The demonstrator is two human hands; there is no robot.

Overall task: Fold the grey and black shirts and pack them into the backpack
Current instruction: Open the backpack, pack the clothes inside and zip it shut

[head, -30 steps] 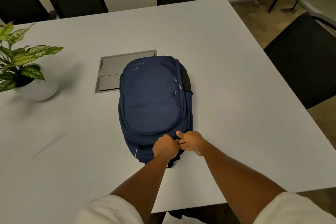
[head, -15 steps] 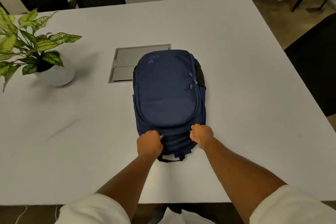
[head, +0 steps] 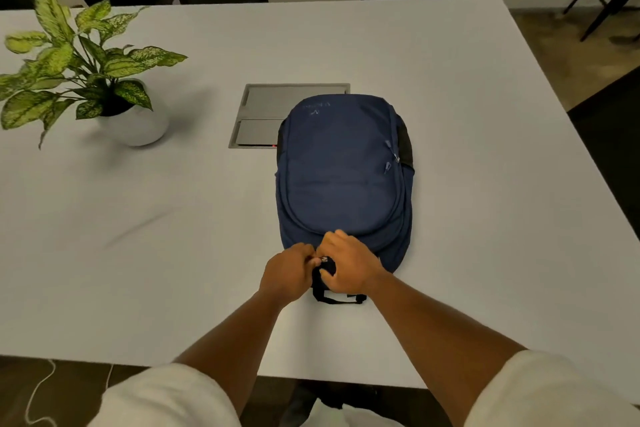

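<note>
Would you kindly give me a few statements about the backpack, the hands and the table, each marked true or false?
1. The blue backpack lies flat on the white table. True.
2. The left hand and the right hand are both at the near end of the backpack, beside a small metal zipper pull. True.
3. A grey shirt lies spread on the table beside the backpack. False: no shirt is in view on the table.
4. The potted plant stands to the right of the backpack. False: it stands to the left.
5. The backpack partly covers a grey panel set into the table. True.
</note>
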